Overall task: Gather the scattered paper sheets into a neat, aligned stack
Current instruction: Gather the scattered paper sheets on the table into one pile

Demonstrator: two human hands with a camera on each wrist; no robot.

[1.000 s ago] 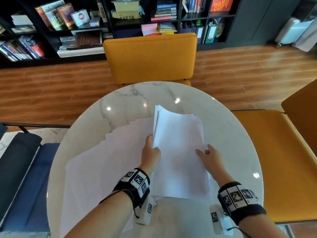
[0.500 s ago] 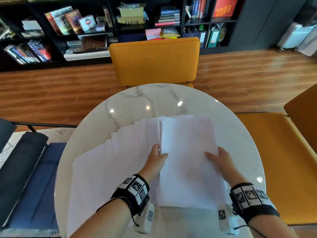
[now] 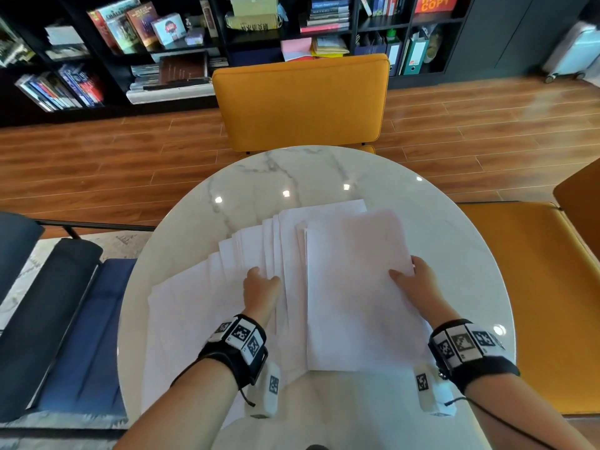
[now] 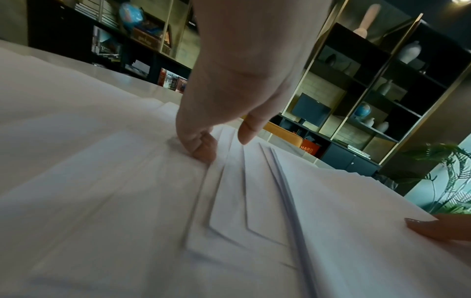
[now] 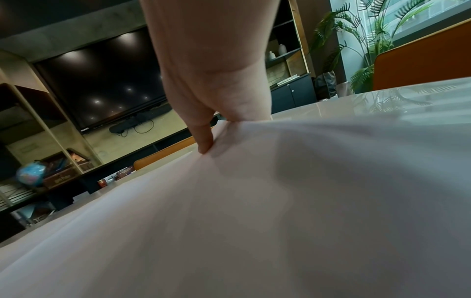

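While both hands rest on a round, glossy marble table [image 3: 324, 170], the right hand [image 3: 414, 284] pinches the gathered stack [image 3: 357, 287] of smooth white sheets; the left hand [image 3: 259, 287] presses curled fingertips on fanned sheets [image 3: 194, 303] beside it. Beyond stands a mustard chair [image 3: 302, 102].

Two hands are in view, the left hand [image 3: 260, 289] and the right hand [image 3: 414, 284], each with one marker-covered wristband, two in all. One round marble table [image 3: 292, 177] carries the paper: one gathered stack [image 3: 357, 287] on the right and one fan of loose sheets [image 3: 207, 306] on the left, whose overlapping edges are too many and too faint to count exactly. Two orange chairs stand by the table, one across [image 3: 300, 102] and one at the right [image 3: 548, 287], and one dark blue seat [image 3: 65, 319] at the left.
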